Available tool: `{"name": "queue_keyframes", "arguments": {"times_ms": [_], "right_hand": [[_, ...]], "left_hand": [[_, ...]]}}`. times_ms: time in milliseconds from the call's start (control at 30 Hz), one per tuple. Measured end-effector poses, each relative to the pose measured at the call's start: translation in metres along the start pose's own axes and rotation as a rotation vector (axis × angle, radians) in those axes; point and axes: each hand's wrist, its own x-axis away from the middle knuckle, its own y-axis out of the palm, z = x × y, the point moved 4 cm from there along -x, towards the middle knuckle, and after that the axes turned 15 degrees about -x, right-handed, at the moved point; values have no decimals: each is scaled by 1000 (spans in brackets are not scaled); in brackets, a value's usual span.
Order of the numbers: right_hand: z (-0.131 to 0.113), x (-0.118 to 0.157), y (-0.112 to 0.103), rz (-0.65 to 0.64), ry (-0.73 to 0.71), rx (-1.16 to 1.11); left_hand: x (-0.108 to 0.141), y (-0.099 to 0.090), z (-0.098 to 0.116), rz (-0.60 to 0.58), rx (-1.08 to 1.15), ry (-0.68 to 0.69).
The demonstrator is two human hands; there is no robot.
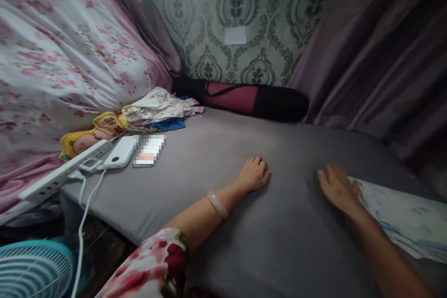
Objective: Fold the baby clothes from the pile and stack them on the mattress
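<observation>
My left hand (254, 174) rests palm down on the grey sheet (289, 237), in the middle of the bed. Its fingers point away from me with the thumb apart, and I see nothing held in it. A pale bangle (217, 205) circles that wrist. To the right, my right hand (337, 187) is blurred by motion, low over the sheet, with fingers spread and nothing visible in it. Beside it lies a folded pale cloth (408, 216) with a faint blue pattern; the hand and forearm overlap its left edge.
Against the far wall lies a long black and maroon bag (232, 98). At left are crumpled clothes (159, 104), a yellow cushion (75, 142), a power strip (66, 172), a white power bank (120, 152) and a pixelated item (150, 151). A blue fan (33, 267) stands below the bed edge.
</observation>
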Motion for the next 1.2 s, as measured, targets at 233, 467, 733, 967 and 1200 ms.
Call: {"name": "queue_keyframes", "arguments": {"times_ms": [233,467,733,967,1200], "right_hand": [[-115,10,65,-200,-142,-249],[-207,23,96,-341,-291,-312],[-237,43,102,-271,-398,-261],[-236,46,102,-203,-424,-259],[-237,46,104,-184,-412,-256]], "left_hand": [[-26,7,-38,-129,441,-149],[-22,-15,-134,-11,657,-469],[21,-55,-253,154,415,-717],[52,-131,-354,327,85,-912],[84,-181,-418,187,-459,-1018]]}}
